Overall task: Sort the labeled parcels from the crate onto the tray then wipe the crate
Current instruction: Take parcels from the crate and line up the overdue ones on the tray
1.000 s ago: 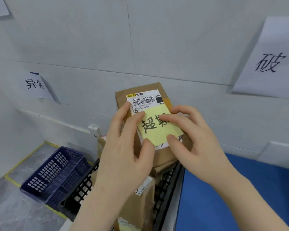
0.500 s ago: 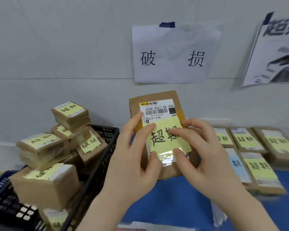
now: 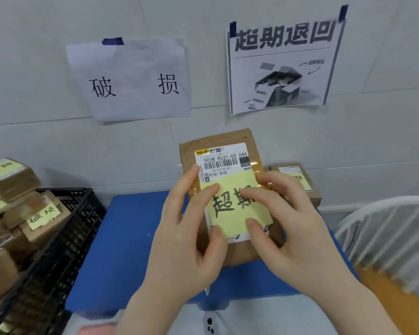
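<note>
A brown parcel (image 3: 228, 146) with a white barcode label and a yellow handwritten note (image 3: 230, 206) is held up over the blue tray (image 3: 131, 238). My left hand (image 3: 186, 247) grips its left edge, thumb and forefinger on the note. My right hand (image 3: 290, 230) grips the right edge, its fingers curled over the note. At the left stands the black crate (image 3: 65, 240), piled with several brown parcels (image 3: 34, 218) that carry yellow notes. One more labeled parcel (image 3: 298, 180) lies at the tray's back, partly hidden behind my right hand.
Two paper signs hang on the wall: a handwritten one (image 3: 131, 81) above the tray's left and a printed one (image 3: 283, 61) above its right. A white wire object (image 3: 385, 228) stands at the right. A pink cloth (image 3: 94, 330) shows at the bottom edge.
My view has swung right from the crate side to the tray and the printed sign. The parcel stays in both hands and now sits farther right over the tray.
</note>
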{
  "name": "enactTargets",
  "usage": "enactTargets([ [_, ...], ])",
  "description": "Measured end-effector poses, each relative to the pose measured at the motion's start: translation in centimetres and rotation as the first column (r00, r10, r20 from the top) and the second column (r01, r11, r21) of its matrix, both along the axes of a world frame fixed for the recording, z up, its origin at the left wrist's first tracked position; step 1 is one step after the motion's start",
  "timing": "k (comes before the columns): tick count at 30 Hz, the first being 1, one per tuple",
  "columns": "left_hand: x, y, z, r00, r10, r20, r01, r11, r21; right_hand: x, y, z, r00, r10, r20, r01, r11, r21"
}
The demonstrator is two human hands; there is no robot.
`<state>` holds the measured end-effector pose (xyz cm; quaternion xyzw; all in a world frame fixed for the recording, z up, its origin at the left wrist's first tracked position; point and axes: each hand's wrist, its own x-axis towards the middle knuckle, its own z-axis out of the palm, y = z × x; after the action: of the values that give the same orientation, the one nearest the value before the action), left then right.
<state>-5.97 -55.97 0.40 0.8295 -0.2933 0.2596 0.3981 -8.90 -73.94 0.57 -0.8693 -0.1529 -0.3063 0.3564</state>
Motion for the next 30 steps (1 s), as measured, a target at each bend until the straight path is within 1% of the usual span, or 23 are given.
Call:
enactTargets([
  [8, 0.8, -5.0, -1.6, 0.994, -0.1, -0.044, 0.1, 0.995, -0.014, -1.0, -5.0, -1.6, 0.996, -0.078, -0.052, 0.08, 0.996, 0.031],
  [15, -0.6, -15.3, -5.8, 0.994, -0.082, -0.068, 0.083, 0.996, 0.017, -2.6, -14.7, -5.0, 0.974, -0.165, -0.156, 0.174, 0.984, 0.042],
  [17, -0.7, -18.6, -7.7, 0.991, -0.08, -0.104, 0.084, 0.996, 0.035, -2.6, -17.8, -6.6, 0.963, -0.182, -0.198, 0.194, 0.98, 0.046],
  [20, 0.0, -22.1, -11.0, 0.975, -0.082, -0.204, 0.096, 0.994, 0.057, -1.8, -21.0, -9.6, 0.935, -0.201, -0.291, 0.217, 0.976, 0.022],
  [22, 1.0, -23.2, -13.2, 0.961, -0.085, -0.264, 0.112, 0.99, 0.089, -0.8, -22.3, -11.7, 0.916, -0.203, -0.346, 0.225, 0.974, 0.024],
  [24, 2.4, -23.5, -15.0, 0.95, -0.08, -0.301, 0.125, 0.983, 0.134, 0.5, -23.0, -13.6, 0.907, -0.178, -0.381, 0.197, 0.98, 0.011],
  [27, 4.6, -23.3, -17.4, 0.946, -0.002, -0.324, 0.078, 0.972, 0.22, 2.7, -23.0, -16.4, 0.877, -0.16, -0.453, 0.168, 0.985, -0.023],
  [30, 5.9, -23.1, -18.7, 0.936, 0.078, -0.342, 0.043, 0.942, 0.333, 4.2, -22.3, -18.5, 0.844, -0.145, -0.516, 0.16, 0.987, -0.016],
])
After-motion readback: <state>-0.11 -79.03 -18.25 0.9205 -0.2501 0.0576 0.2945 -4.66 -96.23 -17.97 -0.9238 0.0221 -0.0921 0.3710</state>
